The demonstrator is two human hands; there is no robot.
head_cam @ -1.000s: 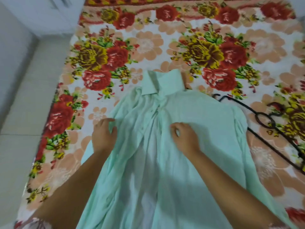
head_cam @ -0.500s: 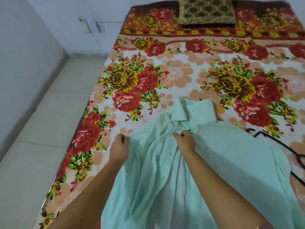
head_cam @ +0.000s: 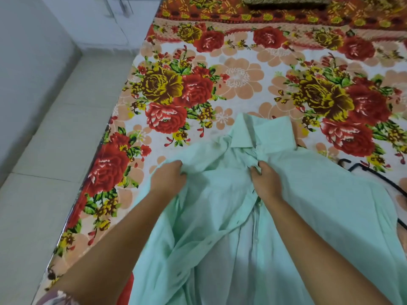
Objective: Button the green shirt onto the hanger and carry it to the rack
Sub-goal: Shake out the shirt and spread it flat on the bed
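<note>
A pale green shirt (head_cam: pixel 319 201) lies front-up on the flowered bed, collar pointing away from me, its front open down the middle. My left hand (head_cam: pixel 168 176) grips the left front panel near the shoulder. My right hand (head_cam: pixel 265 178) pinches the right placket just below the collar. A black wire hanger (head_cam: pixel 374 175) lies on the bed to the right, mostly hidden under the shirt's right side. No rack is in view.
The bed with a red and yellow flowered sheet (head_cam: pixel 220 84) fills the view. A patterned pillow (head_cam: pixel 286 1) sits at the far end. The bed's left edge drops to a pale tiled floor (head_cam: pixel 44 172) beside a white wall.
Both hands have moved up the shirt toward the collar and closed on its two front panels. The camera has tilted up, showing more of the bed and the pillow.
</note>
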